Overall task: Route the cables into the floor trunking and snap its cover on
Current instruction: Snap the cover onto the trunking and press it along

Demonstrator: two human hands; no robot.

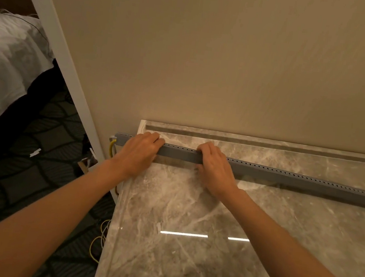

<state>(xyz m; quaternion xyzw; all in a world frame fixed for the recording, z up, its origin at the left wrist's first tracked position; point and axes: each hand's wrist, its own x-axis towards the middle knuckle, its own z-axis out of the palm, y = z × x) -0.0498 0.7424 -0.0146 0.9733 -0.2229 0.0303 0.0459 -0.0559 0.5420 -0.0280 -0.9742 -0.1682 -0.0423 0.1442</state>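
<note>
Grey unlabelled trunking [265, 172] gripped by left hand [136, 153] and right hand [215, 166].

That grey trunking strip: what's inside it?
The grey trunking is closed from this view, so its inside is hidden. Only a yellow cable shows at its left end. Both hands, left and right, cover part of it.

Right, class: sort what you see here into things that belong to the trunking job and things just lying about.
Belongs to the job:
grey trunking
yellow cable at its left end
left hand and right hand, both on the trunking

Just lying about:
white bedding
patterned carpet
white scrap on the carpet
</note>
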